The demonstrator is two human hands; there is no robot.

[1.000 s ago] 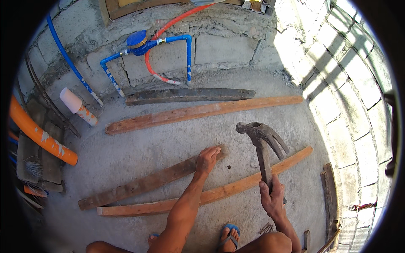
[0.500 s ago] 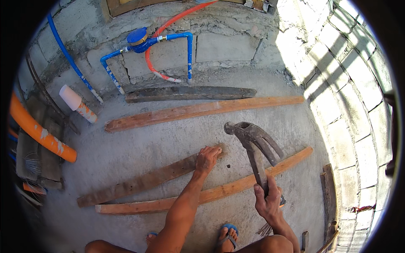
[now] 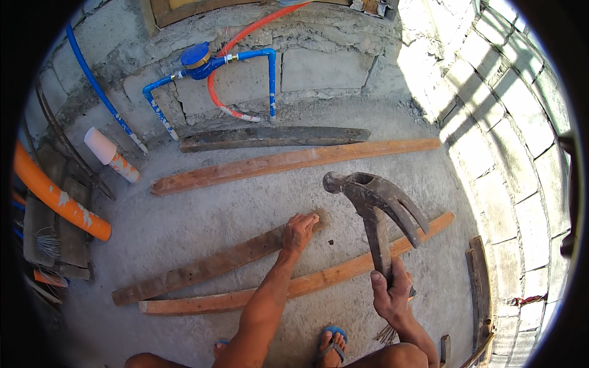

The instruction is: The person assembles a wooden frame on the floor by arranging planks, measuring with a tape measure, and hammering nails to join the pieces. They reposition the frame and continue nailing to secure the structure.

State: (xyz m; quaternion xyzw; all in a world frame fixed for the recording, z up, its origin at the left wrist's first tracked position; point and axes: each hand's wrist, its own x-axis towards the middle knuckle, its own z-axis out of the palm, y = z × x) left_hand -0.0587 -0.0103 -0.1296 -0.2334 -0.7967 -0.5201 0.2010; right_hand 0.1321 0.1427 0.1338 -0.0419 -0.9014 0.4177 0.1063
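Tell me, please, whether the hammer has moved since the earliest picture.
Yes, the hammer has moved: its striking end is further left, judged against the blue meter.

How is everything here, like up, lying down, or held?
Hammer: held raised, claw toward the right
Right grip: closed around the hammer
Left grip: curled at one end of dark brown board
Dark brown board: lying on the floor
Red hose: curved, pale at its lower end
Orange pipe: slanted, patchy

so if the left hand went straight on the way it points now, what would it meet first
Probably the long reddish plank farther off: the left hand, at the end of the dark brown plank, points across the floor toward it. Depth is hard to judge.
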